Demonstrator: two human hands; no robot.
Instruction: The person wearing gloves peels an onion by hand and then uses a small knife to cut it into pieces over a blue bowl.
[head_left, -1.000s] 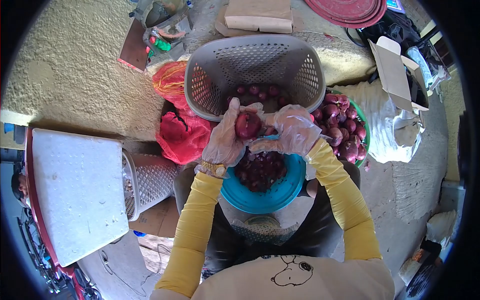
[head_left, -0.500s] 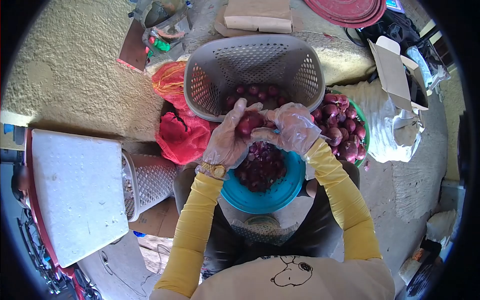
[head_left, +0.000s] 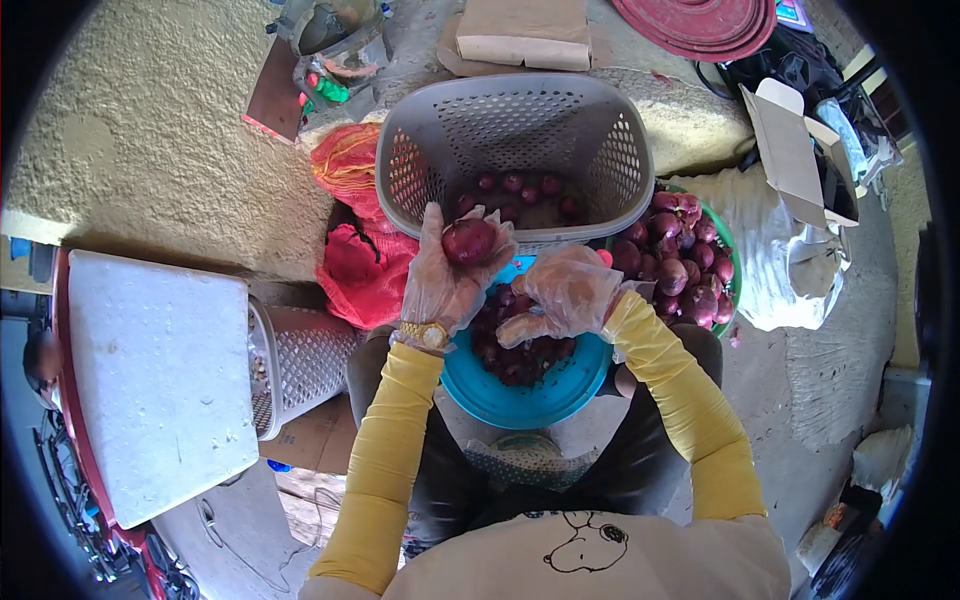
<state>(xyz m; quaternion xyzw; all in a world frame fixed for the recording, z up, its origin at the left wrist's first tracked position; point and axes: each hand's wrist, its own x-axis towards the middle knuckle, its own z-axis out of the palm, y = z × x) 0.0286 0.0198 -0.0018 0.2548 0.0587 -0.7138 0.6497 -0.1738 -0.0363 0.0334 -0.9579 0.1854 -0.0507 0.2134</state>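
Observation:
My left hand (head_left: 455, 268), in a clear plastic glove, holds a red onion (head_left: 468, 241) up near the front rim of a grey perforated basket (head_left: 515, 235). My right hand (head_left: 565, 290), gloved too, is closed over a blue basin (head_left: 530, 408), its thumb and fingers drawn together. A small reddish tip (head_left: 604, 258) shows behind that hand; the rest of what it grips is hidden. Onion skins and scraps (head_left: 515, 358) lie in the basin. Inside the basket sit several onions (head_left: 513, 183). A green-rimmed tub (head_left: 738, 268) at the right is heaped with unpeeled onions (head_left: 690, 260).
Left of the basket lies a red mesh sack (head_left: 365, 275). A white foam lid (head_left: 160, 380) and a pale perforated basket (head_left: 310, 360) stand at the left. On the right are a white sack (head_left: 790, 260) and an open cardboard box (head_left: 790, 150). My knees flank the basin.
My hands have moved apart. The left has turned palm up with the onion, and the right has come away from it and down over the basin.

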